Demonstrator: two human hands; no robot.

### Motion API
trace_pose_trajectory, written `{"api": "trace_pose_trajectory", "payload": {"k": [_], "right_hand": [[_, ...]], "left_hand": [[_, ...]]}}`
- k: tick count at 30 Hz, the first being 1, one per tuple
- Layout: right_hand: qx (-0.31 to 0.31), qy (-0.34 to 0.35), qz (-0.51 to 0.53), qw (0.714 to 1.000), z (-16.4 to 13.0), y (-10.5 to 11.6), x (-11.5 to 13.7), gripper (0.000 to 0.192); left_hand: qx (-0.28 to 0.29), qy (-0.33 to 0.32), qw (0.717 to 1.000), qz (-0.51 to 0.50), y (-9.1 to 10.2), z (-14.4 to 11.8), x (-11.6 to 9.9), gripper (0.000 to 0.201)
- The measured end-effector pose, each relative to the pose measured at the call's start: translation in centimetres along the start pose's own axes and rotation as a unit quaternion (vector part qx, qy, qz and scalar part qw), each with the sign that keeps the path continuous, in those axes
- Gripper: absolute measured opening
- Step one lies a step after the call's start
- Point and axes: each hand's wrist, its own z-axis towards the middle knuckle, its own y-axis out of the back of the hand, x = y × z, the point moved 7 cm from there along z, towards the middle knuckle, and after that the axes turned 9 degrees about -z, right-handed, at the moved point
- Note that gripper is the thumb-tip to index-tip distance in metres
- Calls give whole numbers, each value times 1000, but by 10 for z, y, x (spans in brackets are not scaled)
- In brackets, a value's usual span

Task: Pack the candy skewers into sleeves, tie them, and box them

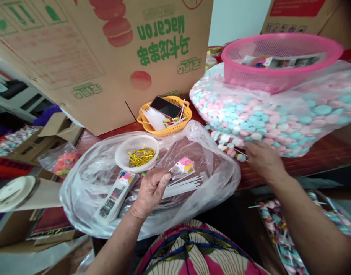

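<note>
My left hand [151,191] pinches a small clear plastic bag [186,165] with a pink and yellow print, above a clear plastic sheet [86,179]. Below the bag lie several white sticks [182,188]. A stack of flat printed bags [116,198] is left of that hand, behind it a white bowl [121,157] of gold twist ties [141,156]. Off to the right, my right hand [264,160] has its fingers closed on the stick end of a candy skewer. That skewer lies among several candy skewers [225,142] with pastel pieces; its fingertips are partly hidden.
A large clear bag of pastel candies [267,122] bears a pink basket [250,78] at the right. A yellow basket [164,132] holds a phone [166,107]. Behind stands a large carton [112,84]. A lidded cup [40,193] is at left; finished-looking skewers [278,225] fill a box at lower right.
</note>
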Motion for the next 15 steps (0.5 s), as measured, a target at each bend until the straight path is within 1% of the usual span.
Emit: {"api": "trace_pose_trajectory", "payload": {"k": [1,3,5,6,7,9,12,13,15], "right_hand": [[-13,15,8,1000,-5,9,4,27],[-77,81,35,993,-18,37,19,24],[-166,185,50,967,-35,66,40,21],[-201,237,48,949,-44,77,51,23],[-222,276,38,934,-51,84,59,25],[-223,311,10,924,-58,87,67,29],[-212,335,-14,918,-60,86,68,29],[-207,344,-15,916,-61,85,67,29],[-192,366,-15,910,-62,84,67,30]], "left_hand": [[6,7,1000,6,3,0,0,23],[27,32,999,14,5,0,1,27],[48,61,997,12,6,1,1,31],[55,75,996,9,6,1,1,34],[56,88,995,6,6,1,1,36],[48,108,993,1,7,1,2,40],[47,118,992,-7,9,0,1,44],[57,117,991,-9,9,0,-1,45],[95,114,989,-7,5,2,-4,46]]}}
